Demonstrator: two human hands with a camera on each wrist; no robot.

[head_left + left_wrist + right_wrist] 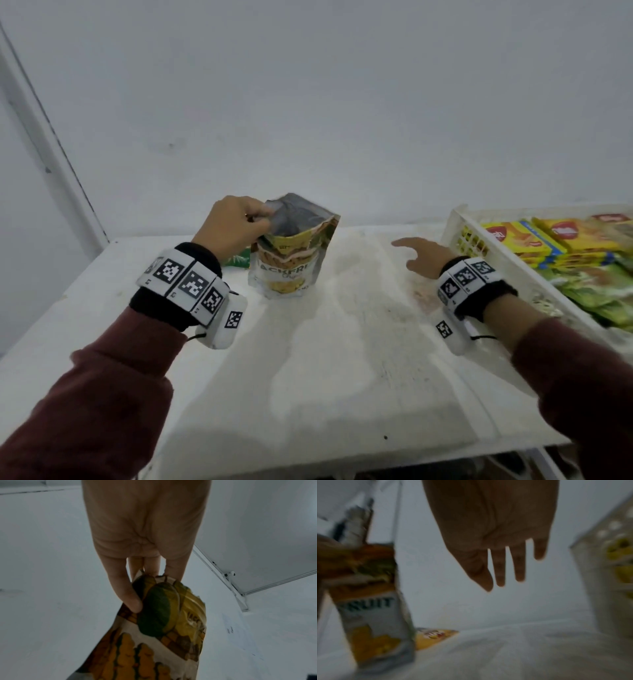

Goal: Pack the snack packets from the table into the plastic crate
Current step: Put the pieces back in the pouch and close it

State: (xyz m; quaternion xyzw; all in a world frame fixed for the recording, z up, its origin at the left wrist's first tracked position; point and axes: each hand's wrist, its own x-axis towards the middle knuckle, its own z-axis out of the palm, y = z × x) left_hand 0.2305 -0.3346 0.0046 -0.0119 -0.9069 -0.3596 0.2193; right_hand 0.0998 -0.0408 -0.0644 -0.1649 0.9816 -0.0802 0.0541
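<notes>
A jackfruit chips pouch (287, 257) stands upright on the white table (342, 359), its silver top folded over. My left hand (236, 222) pinches that top edge; in the left wrist view the fingers (126, 593) close on the pouch (163, 628). My right hand (423, 255) hovers open above the table between the pouch and the white plastic crate (459, 226), fingers spread and holding nothing. The right wrist view, blurred, shows the open right hand (501, 566), the pouch (373, 615) at left and the crate wall (599, 574) at right.
The crate at the right table edge holds yellow packets (534, 240) and green packets (596, 291). A green packet (239, 261) lies behind my left wrist. A flat yellow packet (435, 635) lies behind the pouch. A white wall rises behind the table.
</notes>
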